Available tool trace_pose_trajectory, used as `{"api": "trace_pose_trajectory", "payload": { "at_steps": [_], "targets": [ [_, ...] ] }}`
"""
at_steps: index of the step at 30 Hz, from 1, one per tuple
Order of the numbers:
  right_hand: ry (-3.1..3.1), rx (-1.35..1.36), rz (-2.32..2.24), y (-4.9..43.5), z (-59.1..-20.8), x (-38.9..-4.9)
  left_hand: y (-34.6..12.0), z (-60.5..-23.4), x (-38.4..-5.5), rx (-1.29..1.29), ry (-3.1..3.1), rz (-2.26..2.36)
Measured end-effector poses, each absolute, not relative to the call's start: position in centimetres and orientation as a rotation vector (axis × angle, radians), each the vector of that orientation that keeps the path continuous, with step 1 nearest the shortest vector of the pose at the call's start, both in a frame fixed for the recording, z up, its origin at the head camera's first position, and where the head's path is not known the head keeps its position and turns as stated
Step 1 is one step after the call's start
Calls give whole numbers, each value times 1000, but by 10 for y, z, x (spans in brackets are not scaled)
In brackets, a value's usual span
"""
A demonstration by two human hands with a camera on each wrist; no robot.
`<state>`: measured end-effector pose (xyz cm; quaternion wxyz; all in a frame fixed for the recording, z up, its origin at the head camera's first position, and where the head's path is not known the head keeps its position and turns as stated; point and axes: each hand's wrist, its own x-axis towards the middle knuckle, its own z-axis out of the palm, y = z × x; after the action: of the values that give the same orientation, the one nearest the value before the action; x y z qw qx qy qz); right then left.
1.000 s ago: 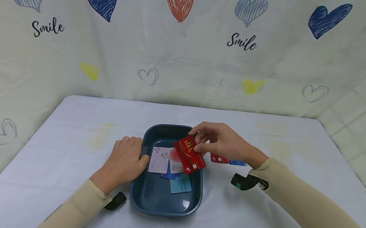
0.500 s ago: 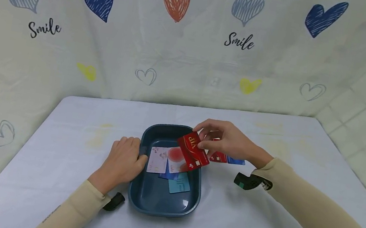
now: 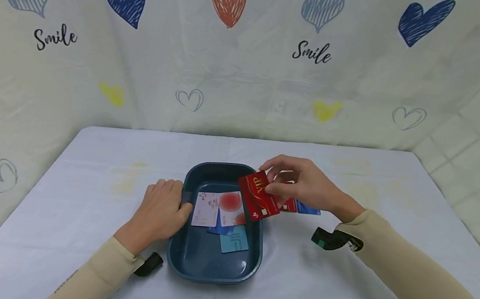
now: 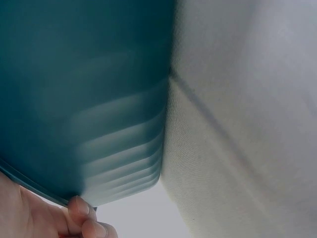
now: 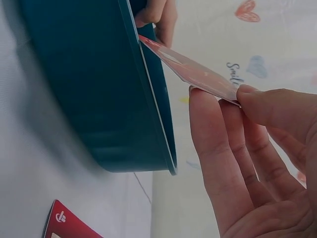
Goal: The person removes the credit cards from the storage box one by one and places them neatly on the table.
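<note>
A dark blue tray (image 3: 192, 263) stands on the table with several cards lying in it. Its left rim is held by my left hand (image 3: 160, 210); in the left wrist view the fingertips (image 4: 79, 206) wrap the rim. Above the tray's right rim, my right hand (image 3: 307, 184) pinches a red VIP card (image 3: 257, 195) between thumb and fingers, with the card tilted. Inside the tray are a pale pink card (image 3: 206, 209), a white card with a red circle (image 3: 230, 206), a teal card (image 3: 235, 241) and a mostly covered blue card (image 3: 216, 228).
Right of the tray, partly behind my right hand, another red card (image 3: 290, 205) and a blue card (image 3: 308, 209) lie on the white-covered table (image 3: 291, 296). A cloth printed with hearts (image 3: 254, 67) hangs behind the table.
My right hand has carried the red VIP card up and to the right, uncovering more of the red-circle card. The left hand keeps its hold on the tray rim.
</note>
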<state>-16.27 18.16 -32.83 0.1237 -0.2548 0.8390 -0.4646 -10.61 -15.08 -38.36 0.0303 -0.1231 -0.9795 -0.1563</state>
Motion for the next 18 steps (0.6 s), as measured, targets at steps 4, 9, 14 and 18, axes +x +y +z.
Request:
{"api": "trace_pose_trajectory", "payload": {
  "at_steps": [4, 9, 14, 18],
  "targets": [
    [2487, -740, -1355, 187, -329, -161, -151, -384, -106, -379, -3014, -485],
    [2492, -695, -1396, 194, -328, -156, -151, -385, -106, -389, -3008, -478],
    [2512, -661, -1436, 203, -327, -151, -152, -385, -105, -396, -3003, -473],
    [2536, -635, -1485, 213, -329, -147, -151, -387, -104, -397, -2998, -482]
  ]
}}
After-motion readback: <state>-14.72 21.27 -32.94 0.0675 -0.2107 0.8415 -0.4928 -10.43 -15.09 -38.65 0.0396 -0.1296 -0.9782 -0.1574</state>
